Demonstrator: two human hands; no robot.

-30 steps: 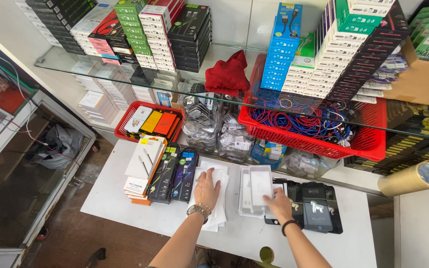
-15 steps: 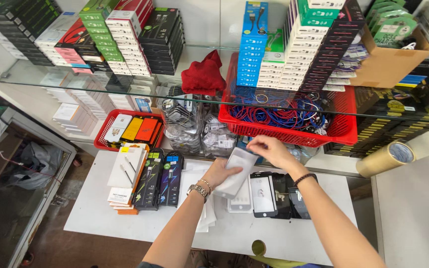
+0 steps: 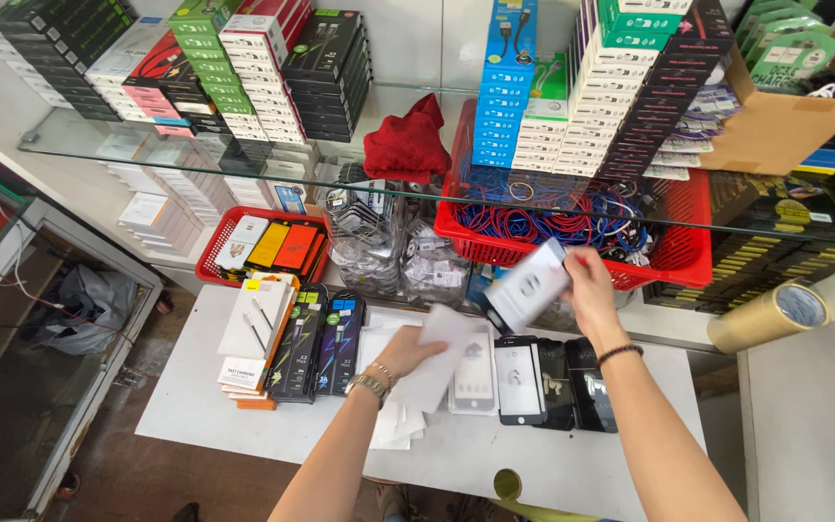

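Note:
My left hand (image 3: pixel 410 350) holds a white paper sleeve (image 3: pixel 437 360) just above the white table (image 3: pixel 205 406). My right hand (image 3: pixel 593 286) is raised in front of the red basket (image 3: pixel 680 253) and grips a flat phone screen protector (image 3: pixel 528 286), tilted upward. Below my hands, a row of white and black screen protector packs (image 3: pixel 524 381) lies on the table, next to a loose pile of white sleeves (image 3: pixel 390 423).
Boxed cables (image 3: pixel 294 340) are stacked at the table's left. A small red tray (image 3: pixel 261 244) of boxes sits behind them. A glass shelf (image 3: pixel 195 166) carries box stacks and a red cloth (image 3: pixel 408 145). A tape roll (image 3: pixel 771 313) lies at right.
My right hand has drawn the screen protector out of the white sleeve and lifted it up to the right. My left hand stays low with the empty sleeve.

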